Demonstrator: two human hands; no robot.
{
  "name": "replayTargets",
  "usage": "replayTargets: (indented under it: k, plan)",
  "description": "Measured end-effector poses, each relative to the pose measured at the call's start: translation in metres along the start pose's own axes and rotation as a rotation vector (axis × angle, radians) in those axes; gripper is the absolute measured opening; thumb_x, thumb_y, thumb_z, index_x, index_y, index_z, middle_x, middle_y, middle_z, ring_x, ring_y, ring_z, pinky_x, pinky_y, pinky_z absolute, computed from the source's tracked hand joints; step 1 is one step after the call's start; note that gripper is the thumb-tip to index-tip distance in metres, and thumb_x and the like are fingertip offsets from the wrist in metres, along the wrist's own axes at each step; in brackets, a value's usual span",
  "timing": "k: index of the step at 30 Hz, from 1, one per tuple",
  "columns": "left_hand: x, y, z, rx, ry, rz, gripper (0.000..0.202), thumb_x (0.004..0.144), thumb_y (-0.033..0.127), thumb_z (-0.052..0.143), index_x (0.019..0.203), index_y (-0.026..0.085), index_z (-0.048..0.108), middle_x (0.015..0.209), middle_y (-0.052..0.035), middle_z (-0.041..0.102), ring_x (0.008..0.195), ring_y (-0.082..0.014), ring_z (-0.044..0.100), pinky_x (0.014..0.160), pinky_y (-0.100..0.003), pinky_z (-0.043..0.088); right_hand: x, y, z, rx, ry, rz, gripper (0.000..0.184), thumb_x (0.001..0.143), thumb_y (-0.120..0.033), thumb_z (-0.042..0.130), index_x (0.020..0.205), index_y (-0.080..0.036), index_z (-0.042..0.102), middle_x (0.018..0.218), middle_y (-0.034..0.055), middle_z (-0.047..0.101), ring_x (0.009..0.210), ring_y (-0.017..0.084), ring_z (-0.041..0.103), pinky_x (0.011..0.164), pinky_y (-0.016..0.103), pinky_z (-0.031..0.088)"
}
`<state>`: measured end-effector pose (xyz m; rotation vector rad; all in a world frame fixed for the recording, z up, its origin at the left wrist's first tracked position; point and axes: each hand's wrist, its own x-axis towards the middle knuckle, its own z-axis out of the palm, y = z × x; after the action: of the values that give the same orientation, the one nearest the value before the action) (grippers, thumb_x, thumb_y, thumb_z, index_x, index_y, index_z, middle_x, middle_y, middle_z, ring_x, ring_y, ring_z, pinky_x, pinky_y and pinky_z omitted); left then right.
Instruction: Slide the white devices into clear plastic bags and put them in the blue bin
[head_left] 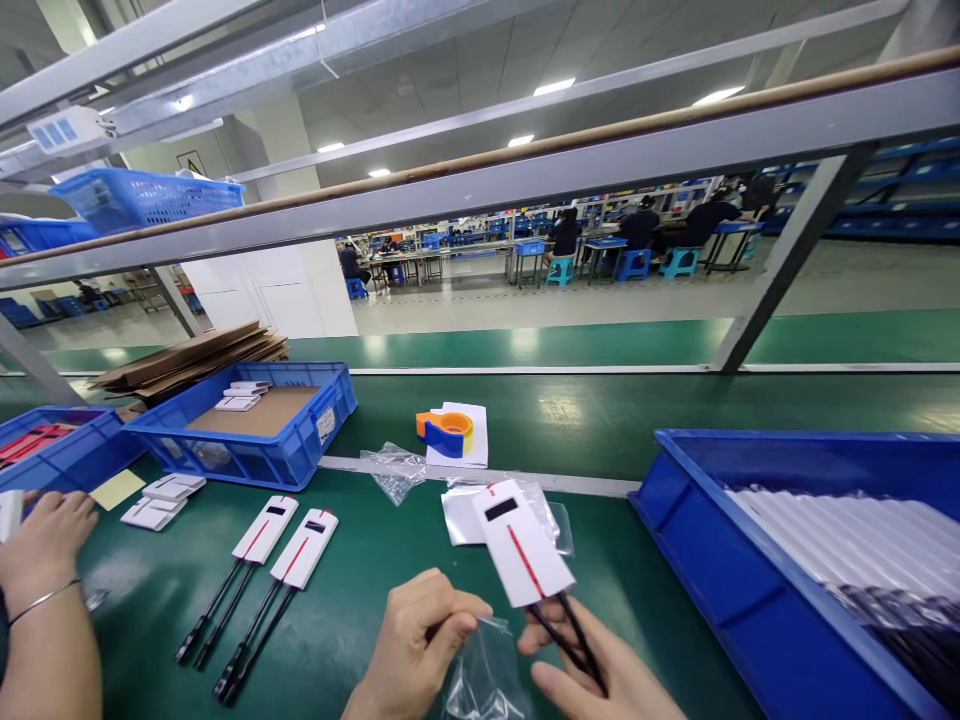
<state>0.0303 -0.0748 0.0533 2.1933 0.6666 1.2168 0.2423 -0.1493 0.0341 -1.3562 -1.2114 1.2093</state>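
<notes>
Head view: we stand at a green bench [390, 640].
Right hand [600, 675]: our fingers pinch the black sticks of a white carded item with a red stripe [523, 550], card tilted up over the bench.
Left hand [420, 640]: fingers pinched on a clear plastic bag [487, 680], just beside the sticks.
Bench left: two more carded items [285, 545] lie flat.
Far left: another person's hand [41, 545] by a blue bin [64, 455].
Right: blue tray of white parts [757, 570].

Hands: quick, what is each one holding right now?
Left hand: closed, pinching a clear plastic bag.
Right hand: closed on the black stems of a white card with a red stripe.
</notes>
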Motion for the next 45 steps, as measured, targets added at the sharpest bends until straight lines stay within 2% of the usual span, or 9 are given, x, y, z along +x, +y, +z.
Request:
replayTargets:
  k: [4,9,15,21,27,32,36,40,45]
  plan:
    - [-0.005,-0.004,0.008,0.117,0.071,0.123,0.041,0.108,0.042,0.045,0.096,0.018,0.075,0.067,-0.0033,0.069,0.062,-0.0148,0.055,0.058,-0.026,0.037,0.011,0.002,0.025,0.175,-0.17,-0.011,0.045,0.075,-0.043,0.073,0.114,-0.019,0.066,0.103,0.0078,0.072,0.099,0.026,0.068,0.091,0.034,0.054]
    - [-0.011,-0.006,0.008,0.168,0.128,0.154,0.032,0.108,0.035,0.047,0.099,0.019,0.073,0.07,-0.0033,0.069,0.064,-0.0157,0.056,0.06,-0.025,0.04,0.021,0.001,0.034,0.134,-0.226,0.006,0.026,0.075,-0.03,0.071,0.097,-0.022,0.061,0.085,-0.0007,0.067,0.079,0.018,0.063,0.071,0.027,0.05]
    - [-0.006,0.001,-0.006,0.05,-0.025,0.017,0.046,0.101,0.059,0.051,0.095,0.019,0.073,0.075,-0.0053,0.073,0.07,-0.0178,0.063,0.063,-0.024,0.047,0.02,-0.02,0.026,-0.083,-0.226,-0.049,0.021,0.081,-0.031,0.066,0.1,-0.022,0.065,0.088,0.001,0.069,0.076,0.018,0.062,0.069,0.026,0.049]
    - [-0.002,0.005,-0.011,0.023,-0.093,-0.138,0.041,0.106,0.041,0.049,0.076,0.018,0.064,0.071,-0.0037,0.07,0.064,-0.0142,0.061,0.063,-0.021,0.044,0.015,-0.044,0.014,-0.367,-0.228,-0.047,0.019,0.081,-0.024,0.061,0.098,-0.025,0.069,0.086,-0.0017,0.071,0.077,0.017,0.063,0.067,0.022,0.048]
    - [-0.012,0.001,0.001,-0.14,-0.168,-0.336,0.048,0.105,0.053,0.043,0.076,0.018,0.058,0.062,0.0002,0.057,0.054,-0.0118,0.05,0.054,-0.021,0.035,0.021,-0.056,0.014,-0.213,-0.321,-0.021,0.025,0.073,-0.02,0.066,0.097,-0.023,0.068,0.087,-0.0021,0.071,0.083,0.019,0.064,0.07,0.024,0.048]
    - [-0.018,-0.005,0.005,-0.371,-0.288,-0.558,0.058,0.086,0.075,0.061,0.084,0.018,0.056,0.057,0.0053,0.049,0.049,-0.0098,0.044,0.049,-0.02,0.029,0.036,-0.059,0.013,-0.098,-0.4,-0.098,0.013,0.087,-0.027,0.063,0.098,-0.021,0.064,0.093,-0.0009,0.066,0.084,0.018,0.058,0.073,0.025,0.045]
    - [-0.02,-0.011,0.001,-0.516,-0.263,-0.777,0.068,0.063,0.078,0.079,0.077,0.018,0.052,0.053,0.0072,0.049,0.046,-0.008,0.043,0.047,-0.018,0.028,0.047,-0.059,0.009,-0.233,-0.376,-0.152,0.007,0.087,-0.023,0.059,0.093,-0.022,0.058,0.088,-0.0023,0.056,0.082,0.018,0.051,0.072,0.027,0.044]
    - [-0.019,-0.013,-0.003,-0.616,-0.24,-0.804,0.066,0.072,0.082,0.07,0.074,0.02,0.047,0.045,0.0091,0.048,0.038,-0.0052,0.032,0.044,-0.018,0.023,0.054,-0.065,0.011,-0.245,-0.376,-0.17,0.004,0.087,-0.022,0.057,0.089,-0.023,0.053,0.086,-0.0023,0.053,0.08,0.017,0.05,0.07,0.027,0.043]
    - [-0.015,-0.012,-0.006,-0.517,-0.127,-0.766,0.066,0.084,0.084,0.052,0.071,0.02,0.048,0.045,0.0087,0.043,0.036,-0.0056,0.027,0.041,-0.02,0.02,0.056,-0.073,0.014,-0.132,-0.403,-0.123,0.017,0.085,-0.024,0.064,0.1,-0.022,0.055,0.096,-0.0005,0.059,0.086,0.018,0.057,0.076,0.028,0.046]
